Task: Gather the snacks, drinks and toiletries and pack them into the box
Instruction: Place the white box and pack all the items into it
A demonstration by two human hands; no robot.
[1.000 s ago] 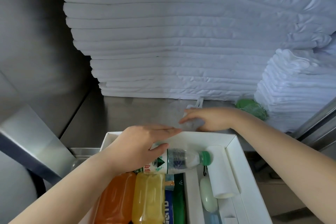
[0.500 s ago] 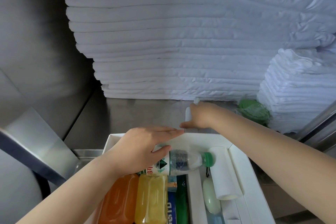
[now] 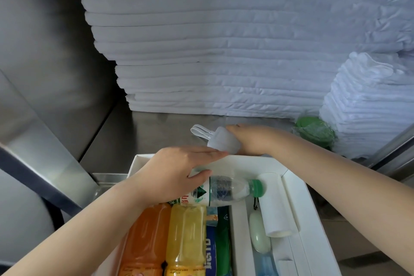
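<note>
Pouch (image 3: 223,144) — frosted, translucent plastic, rounded

two hands (image 3: 172,175) (image 3: 253,140), three drink bottles (image 3: 145,242) (image 3: 186,237) (image 3: 226,190), one white box (image 3: 246,162), one clear pouch (image 3: 224,141), two linen stacks (image 3: 224,51) (image 3: 369,107)

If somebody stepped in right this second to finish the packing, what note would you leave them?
Left hand rests open on the water bottle, which lies across the drinks side of the box.
Right hand grips a frosted pouch with a strap, just behind the far wall.
Done: orange drink, yellow drink, white roll and pale oval case are inside.
Left: put the pouch in. A green wrapped item sits on the steel shelf beside the folded towels, probably next.
</note>
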